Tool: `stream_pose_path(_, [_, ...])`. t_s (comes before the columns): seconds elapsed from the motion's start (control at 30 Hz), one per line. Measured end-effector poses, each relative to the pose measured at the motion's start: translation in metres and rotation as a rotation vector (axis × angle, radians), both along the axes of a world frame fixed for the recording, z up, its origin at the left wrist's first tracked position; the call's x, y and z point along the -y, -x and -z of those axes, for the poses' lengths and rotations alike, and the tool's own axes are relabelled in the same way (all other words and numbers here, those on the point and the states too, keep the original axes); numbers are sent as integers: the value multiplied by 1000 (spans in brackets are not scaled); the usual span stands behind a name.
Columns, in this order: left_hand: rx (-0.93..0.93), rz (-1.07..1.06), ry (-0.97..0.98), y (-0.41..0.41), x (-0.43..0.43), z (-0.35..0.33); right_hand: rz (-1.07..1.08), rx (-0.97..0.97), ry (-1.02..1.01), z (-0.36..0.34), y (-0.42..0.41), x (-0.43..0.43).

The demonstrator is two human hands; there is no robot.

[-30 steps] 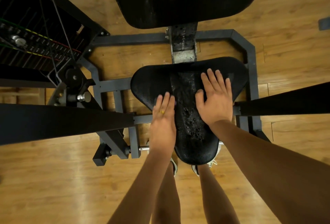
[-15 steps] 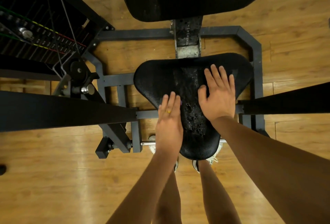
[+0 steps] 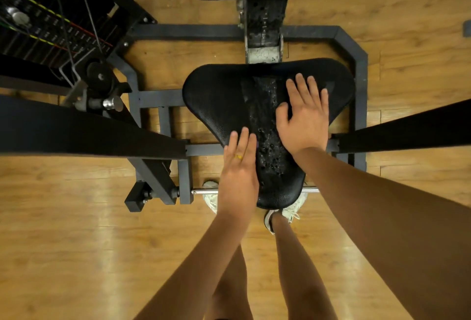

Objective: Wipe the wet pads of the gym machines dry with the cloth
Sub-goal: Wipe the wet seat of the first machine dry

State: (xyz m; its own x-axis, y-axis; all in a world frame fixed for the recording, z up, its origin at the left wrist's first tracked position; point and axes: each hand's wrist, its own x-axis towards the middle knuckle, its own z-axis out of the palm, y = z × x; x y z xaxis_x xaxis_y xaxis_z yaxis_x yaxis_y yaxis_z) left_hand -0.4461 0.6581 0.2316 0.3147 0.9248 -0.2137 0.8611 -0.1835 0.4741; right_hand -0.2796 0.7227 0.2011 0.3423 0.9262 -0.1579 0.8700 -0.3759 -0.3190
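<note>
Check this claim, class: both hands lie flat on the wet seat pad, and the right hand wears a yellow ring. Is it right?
Not quite. The yellow ring is on the left hand, not the right hand, as the head view shows. The rest stands: both hands lie flat on the wet seat pad.

Blk seat pad (image 3: 221, 105), grey frame (image 3: 359, 69), yellow-brown wood floor (image 3: 76, 243).

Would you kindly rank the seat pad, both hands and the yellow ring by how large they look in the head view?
Largest: seat pad.
Next: right hand and left hand, about alike; the right is spread wider, so I would not rank them.
Smallest: yellow ring on the left hand.
</note>
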Motion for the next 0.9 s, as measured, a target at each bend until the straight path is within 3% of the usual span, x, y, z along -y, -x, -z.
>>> stream_pose_path(0.13, [37, 55, 86, 3, 70, -16, 0, -5, 4, 1, -1, 0])
stream_pose_path(0.23, [55, 70, 94, 4, 60, -15, 4, 2, -6, 2, 0, 0])
stream_pose_path(0.43, [45, -89, -38, -2, -91, 5, 10, -4, -20, 1, 0, 1])
stream_pose_path(0.57, [-26, -20, 4, -21, -175, 30, 7, 8, -17, 2, 1, 1])
stream_pose_path(0.9, [-10, -23, 132, -8, -27, -9, -4, 9, 2, 1, -1, 0])
